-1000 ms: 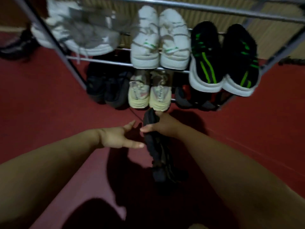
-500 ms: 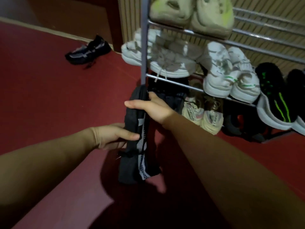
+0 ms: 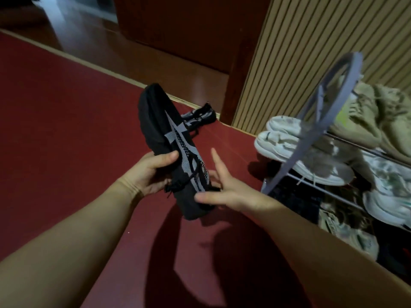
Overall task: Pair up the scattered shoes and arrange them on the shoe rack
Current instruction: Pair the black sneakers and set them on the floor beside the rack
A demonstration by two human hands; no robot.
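Observation:
A black shoe with grey stripes (image 3: 173, 141) is held up over the red floor, toe pointing away. My left hand (image 3: 151, 174) grips its sole side, thumb over the upper. My right hand (image 3: 226, 190) supports the heel end from the right with its fingers spread. A matching black and grey shoe (image 3: 200, 116) lies on the floor by the wall corner. The metal shoe rack (image 3: 311, 138) stands at the right, holding white sneakers (image 3: 287, 147), beige shoes (image 3: 367, 114) on top and more pairs lower down.
A ribbed beige wall panel (image 3: 311, 52) rises behind the rack, and a dark wooden door (image 3: 189, 30) and raised wooden threshold (image 3: 133, 61) border the red floor (image 3: 55, 130). Shadows of my arms fall on the floor below my hands.
The view has swung left, away from the rack's front. The black shoe went from my right hand hanging down to being held up in both hands, mainly my left.

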